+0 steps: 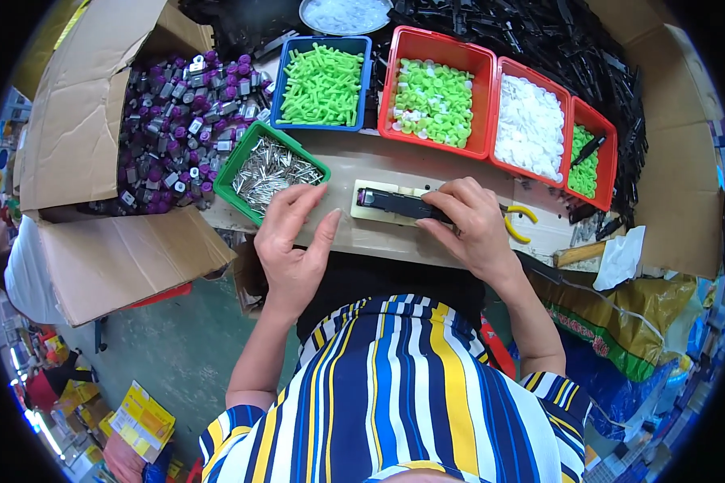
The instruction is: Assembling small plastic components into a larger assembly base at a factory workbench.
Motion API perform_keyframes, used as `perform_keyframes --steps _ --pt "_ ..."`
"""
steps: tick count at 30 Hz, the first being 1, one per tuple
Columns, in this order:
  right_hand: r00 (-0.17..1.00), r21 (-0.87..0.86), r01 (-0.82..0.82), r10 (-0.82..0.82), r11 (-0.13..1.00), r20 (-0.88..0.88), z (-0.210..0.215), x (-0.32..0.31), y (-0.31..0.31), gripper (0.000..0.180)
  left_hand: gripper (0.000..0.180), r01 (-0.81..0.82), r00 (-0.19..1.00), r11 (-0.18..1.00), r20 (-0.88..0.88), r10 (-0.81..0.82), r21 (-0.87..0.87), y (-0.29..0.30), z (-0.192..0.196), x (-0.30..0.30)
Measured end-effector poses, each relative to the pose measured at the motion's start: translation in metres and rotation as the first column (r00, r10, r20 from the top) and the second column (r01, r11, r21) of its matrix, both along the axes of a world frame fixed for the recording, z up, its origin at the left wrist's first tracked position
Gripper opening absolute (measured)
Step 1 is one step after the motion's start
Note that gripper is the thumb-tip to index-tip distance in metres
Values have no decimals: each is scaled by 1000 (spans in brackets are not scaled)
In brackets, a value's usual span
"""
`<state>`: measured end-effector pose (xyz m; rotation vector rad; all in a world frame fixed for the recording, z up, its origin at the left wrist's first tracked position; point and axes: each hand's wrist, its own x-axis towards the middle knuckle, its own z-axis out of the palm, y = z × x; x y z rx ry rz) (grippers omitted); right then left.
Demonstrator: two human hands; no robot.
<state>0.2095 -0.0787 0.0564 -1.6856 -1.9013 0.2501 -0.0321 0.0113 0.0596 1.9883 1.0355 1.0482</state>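
A long black plastic housing [395, 203] lies in a cream-coloured block fixture [362, 213] on the bench in front of me. A small purple-and-metal piece shows at the housing's left end. My right hand [471, 221] pinches the housing's right end between thumb and fingers. To the left, my left hand [290, 249] hovers just by the near corner of a green bin [310, 157] full of small silver metal pins [270, 173]. Its thumb and fingers are spread apart, and no object shows between them.
Yellow-handled pliers [523, 221] lie beside my right hand. Behind stand a blue bin [278, 113] of green sticks and red bins [487, 105] of green and white pieces. Cardboard boxes [77, 137] flank the bench, the left one holding purple-and-metal parts [177, 121]. Black parts [531, 36] pile up behind.
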Motion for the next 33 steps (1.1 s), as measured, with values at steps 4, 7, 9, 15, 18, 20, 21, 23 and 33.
perform_keyframes --steps 4,7,9,15,18,20,21,23,33 --pt "1000 -47 -15 16 999 19 -4 -4 6 31 32 -1 999 999 -46 3 50 -2 -3 -1" --pt "1000 -68 -18 19 997 22 -4 -4 8 32 33 26 999 994 -44 -21 110 -2 -5 1" --pt "1000 -89 -18 20 996 20 -3 -3 8 32 32 38 998 994 -53 -33 102 -3 -7 1" --pt "1000 -136 -5 8 991 16 -4 -4 12 30 34 81 993 989 -101 -68 124 -7 -13 7" --pt "1000 -143 -8 10 990 17 -2 -4 12 30 36 167 972 949 -203 -114 268 -6 -17 18" --pt "1000 -144 -9 10 990 6 -4 -3 12 31 37 211 965 926 -216 -148 312 -9 -24 27" --pt "1000 -144 -6 7 990 7 -5 -3 12 31 38 253 957 900 -229 -178 355 -11 -27 33" --pt "1000 -137 -9 9 990 0 -5 -3 10 33 37 316 938 872 -257 -230 373 -11 -32 41" --pt "961 -178 267 -248 947 122 1 52 -86 35 32 345 934 792 -268 -236 504 -8 -56 50"
